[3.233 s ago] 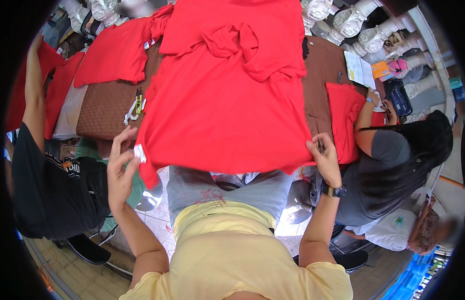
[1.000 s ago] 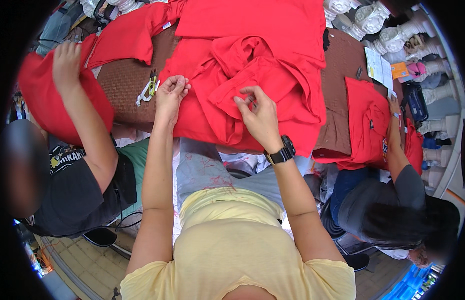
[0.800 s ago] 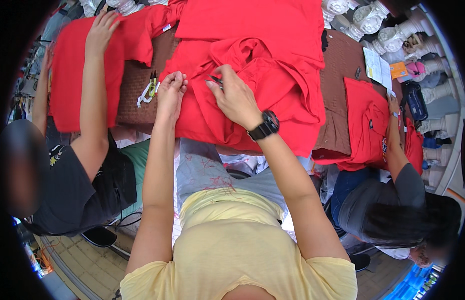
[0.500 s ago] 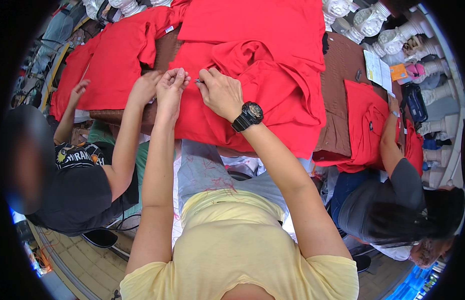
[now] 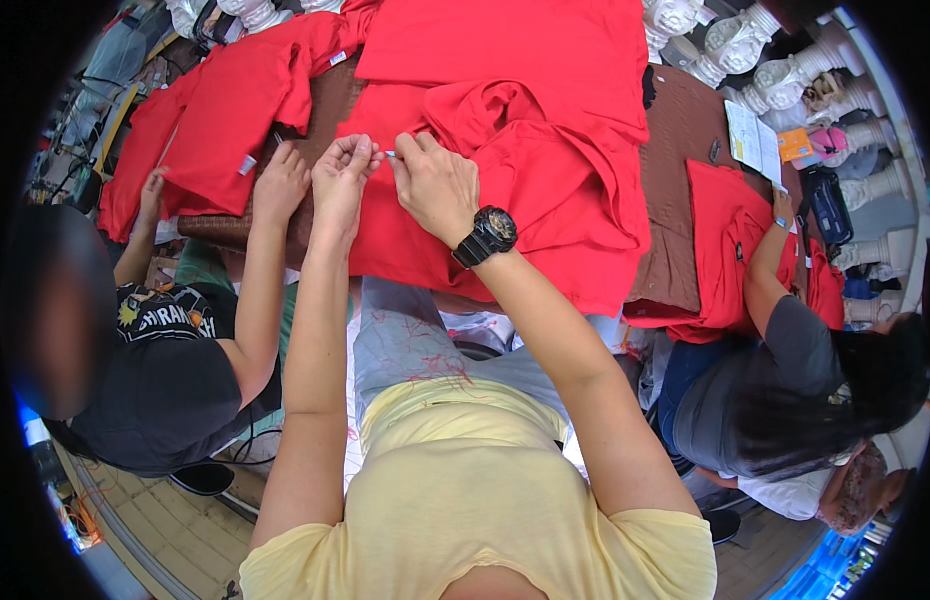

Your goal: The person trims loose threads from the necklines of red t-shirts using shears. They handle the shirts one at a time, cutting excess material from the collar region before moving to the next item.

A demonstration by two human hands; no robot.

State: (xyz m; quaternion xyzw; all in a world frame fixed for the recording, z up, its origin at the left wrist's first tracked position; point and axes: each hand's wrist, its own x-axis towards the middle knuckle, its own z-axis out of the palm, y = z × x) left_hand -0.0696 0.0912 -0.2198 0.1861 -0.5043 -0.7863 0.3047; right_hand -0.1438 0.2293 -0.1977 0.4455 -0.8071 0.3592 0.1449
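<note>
Over the near part of a red garment (image 5: 565,215), both my hands are held close together. My left hand (image 5: 343,175) is closed in a pinch, thumb against fingers; whatever it grips is too small to make out. Just to its right, my right hand (image 5: 435,190) has its fingers curled round a small thing. Only a short pale, metal-looking tip (image 5: 390,154) sticks out toward my left fingers; the rest is hidden in the hand. The red cloth lies rumpled beneath, with a folded opening near its middle.
A brown-covered table (image 5: 675,215) carries more red garments (image 5: 240,120). A co-worker at left handles one, with a thin tool near the fingers. Another at right reaches to a paper sheet (image 5: 753,140) beside red cloth (image 5: 720,220). White ornate balusters (image 5: 740,40) line the far side.
My right hand has shifted slightly left and up, its small tip now nearer my left fingers. My left hand has hardly moved. The left co-worker's hands have moved over the red garment.
</note>
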